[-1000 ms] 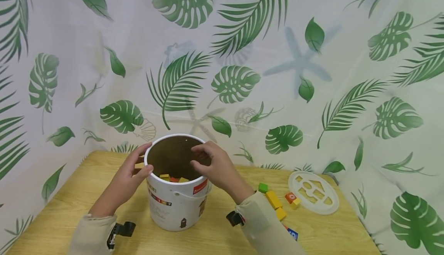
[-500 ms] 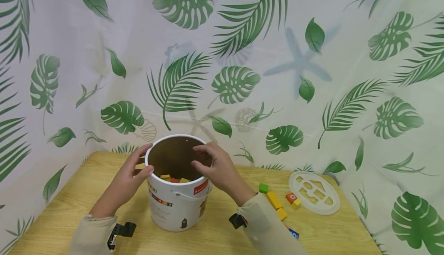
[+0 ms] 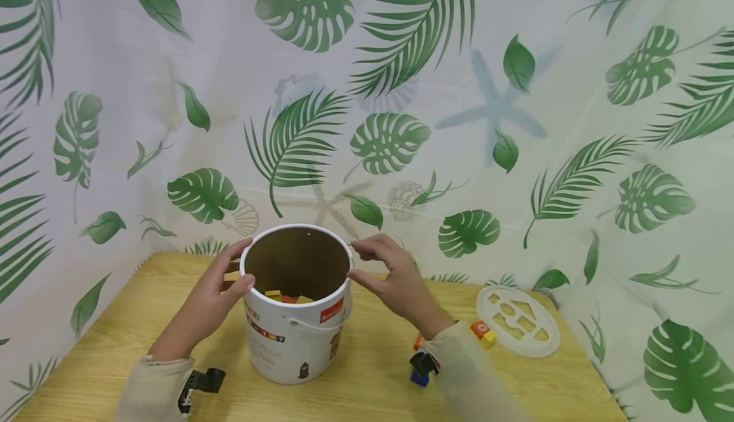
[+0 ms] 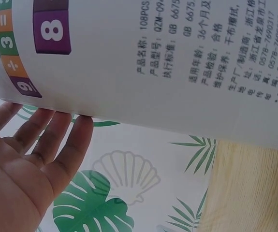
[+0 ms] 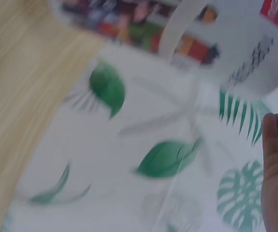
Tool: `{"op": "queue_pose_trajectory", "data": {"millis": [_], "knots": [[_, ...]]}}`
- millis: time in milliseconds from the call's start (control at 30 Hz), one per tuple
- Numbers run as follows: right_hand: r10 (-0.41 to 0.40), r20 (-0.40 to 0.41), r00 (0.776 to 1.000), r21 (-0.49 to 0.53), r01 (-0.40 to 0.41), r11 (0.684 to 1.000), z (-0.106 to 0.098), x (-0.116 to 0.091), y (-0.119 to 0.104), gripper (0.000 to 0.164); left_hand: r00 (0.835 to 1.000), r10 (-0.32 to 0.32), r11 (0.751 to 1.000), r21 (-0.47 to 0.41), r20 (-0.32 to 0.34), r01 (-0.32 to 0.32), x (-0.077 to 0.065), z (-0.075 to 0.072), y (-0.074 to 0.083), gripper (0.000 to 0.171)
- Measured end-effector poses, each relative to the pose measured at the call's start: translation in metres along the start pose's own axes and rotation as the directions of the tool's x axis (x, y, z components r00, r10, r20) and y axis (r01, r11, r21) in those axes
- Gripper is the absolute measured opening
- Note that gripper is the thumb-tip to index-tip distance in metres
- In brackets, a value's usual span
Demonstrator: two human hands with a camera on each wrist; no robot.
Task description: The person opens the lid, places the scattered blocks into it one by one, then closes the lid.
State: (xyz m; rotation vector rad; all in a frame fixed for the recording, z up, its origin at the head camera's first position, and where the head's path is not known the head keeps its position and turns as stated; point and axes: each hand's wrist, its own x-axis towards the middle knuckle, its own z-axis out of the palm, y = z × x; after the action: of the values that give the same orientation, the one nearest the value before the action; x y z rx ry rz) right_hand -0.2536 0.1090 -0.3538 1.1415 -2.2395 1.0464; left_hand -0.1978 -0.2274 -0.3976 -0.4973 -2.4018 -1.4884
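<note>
A white bucket (image 3: 272,361) with printed sides and a handle stands on the table, with several yellow and orange blocks (image 3: 289,298) at its bottom. My left hand (image 3: 202,299) rests on its left side, thumb at the rim and fingers spread. In the left wrist view, the fingertips (image 4: 84,123) touch the bucket's printed wall, fairly straight. My right hand (image 3: 395,278) is at the right of the rim, thumb tip right at the edge and nothing held. The right wrist view has its extended fingers (image 5: 274,135) below the bucket's edge.
Right of the bucket lie an orange block (image 3: 479,329), a yellow block (image 3: 489,338) and a blue block (image 3: 420,378), partly around my right sleeve. A white disc with cut-out shapes (image 3: 518,321) lies at the table's right. A leaf-patterned curtain (image 3: 401,186) hangs behind.
My right hand has moved right, from over the bucket's mouth to outside its rim. Its sleeve now covers the green and long yellow blocks. The left hand and bucket stay put.
</note>
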Motion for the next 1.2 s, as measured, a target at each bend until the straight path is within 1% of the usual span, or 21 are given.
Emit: {"op": "queue_pose_trajectory", "data": {"millis": [100, 167, 267, 300, 367, 467, 533, 600, 633, 700, 800, 867, 967, 1067, 1133, 1200], "knots": [[-0.007, -0.013, 1.0, -0.115, 0.006, 0.993, -0.019, -0.015, 0.016, 0.043, 1.0, 0.001, 1.0, -0.001, 0.002, -0.001, 0.0, 0.0, 0.0, 0.063], [0.016, -0.003, 1.0, -0.19, -0.016, 0.982, -0.032, -0.029, 0.03, 0.041, 1.0, 0.004, 1.0, 0.003, 0.001, -0.004, 0.0, 0.0, 0.0, 0.063], [0.1, 0.008, 0.995, -0.268, -0.094, 0.959, -0.052, -0.052, 0.052, 0.038, 1.0, 0.008, 1.0, 0.012, -0.007, -0.008, 0.0, 0.001, -0.001, 0.063], [0.135, 0.01, 0.991, -0.286, -0.127, 0.95, -0.059, -0.061, 0.059, 0.038, 1.0, 0.009, 1.0, 0.017, -0.01, -0.009, 0.0, 0.001, -0.002, 0.063], [0.222, 0.005, 0.975, -0.305, -0.21, 0.929, -0.073, -0.078, 0.07, 0.036, 1.0, 0.009, 1.0, 0.019, -0.011, -0.009, 0.0, 0.0, -0.002, 0.063], [0.341, -0.015, 0.94, -0.335, -0.326, 0.884, -0.093, -0.105, 0.087, 0.034, 1.0, 0.004, 1.0, 0.019, -0.007, -0.004, 0.0, 0.0, -0.001, 0.063], [0.421, -0.015, 0.907, -0.358, -0.399, 0.844, -0.104, -0.122, 0.095, 0.032, 1.0, -0.003, 1.0, 0.015, -0.001, 0.003, 0.0, 0.0, 0.0, 0.064], [0.49, -0.006, 0.872, -0.388, -0.454, 0.802, -0.115, -0.137, 0.103, 0.033, 1.0, -0.01, 1.0, 0.013, 0.003, 0.01, 0.0, 0.0, 0.001, 0.064], [0.521, 0.007, 0.854, -0.401, -0.474, 0.783, -0.119, -0.145, 0.106, 0.034, 1.0, -0.013, 1.0, 0.012, 0.005, 0.013, -0.001, 0.0, 0.002, 0.064], [0.585, 0.051, 0.809, -0.423, -0.513, 0.747, -0.126, -0.158, 0.111, 0.038, 1.0, -0.017, 1.0, 0.009, 0.008, 0.017, -0.001, 0.001, 0.002, 0.065], [0.654, 0.114, 0.748, -0.467, -0.541, 0.7, -0.129, -0.172, 0.119, 0.039, 1.0, -0.02, 1.0, 0.01, 0.006, 0.02, -0.001, 0.0, 0.002, 0.065], [0.685, 0.147, 0.713, -0.496, -0.546, 0.675, -0.128, -0.181, 0.125, 0.038, 1.0, -0.02, 1.0, 0.01, 0.004, 0.02, -0.001, 0.0, 0.003, 0.065], [0.706, 0.163, 0.69, -0.527, -0.544, 0.653, -0.126, -0.191, 0.133, 0.033, 1.0, -0.019, 1.0, 0.008, 0.002, 0.019, -0.001, 0.0, 0.003, 0.064], [0.72, 0.16, 0.676, -0.539, -0.551, 0.637, -0.125, -0.199, 0.139, 0.031, 1.0, -0.013, 1.0, 0.01, -0.003, 0.013, -0.001, 0.001, 0.002, 0.063], [0.727, 0.15, 0.671, -0.543, -0.558, 0.627, -0.124, -0.202, 0.141, 0.029, 1.0, -0.008, 1.0, 0.012, -0.006, 0.008, -0.001, 0.001, 0.002, 0.063], [0.726, 0.144, 0.673, -0.539, -0.561, 0.628, -0.123, -0.203, 0.142, 0.027, 1.0, -0.006, 1.0, 0.013, -0.007, 0.006, -0.001, 0.002, 0.002, 0.063]]}}
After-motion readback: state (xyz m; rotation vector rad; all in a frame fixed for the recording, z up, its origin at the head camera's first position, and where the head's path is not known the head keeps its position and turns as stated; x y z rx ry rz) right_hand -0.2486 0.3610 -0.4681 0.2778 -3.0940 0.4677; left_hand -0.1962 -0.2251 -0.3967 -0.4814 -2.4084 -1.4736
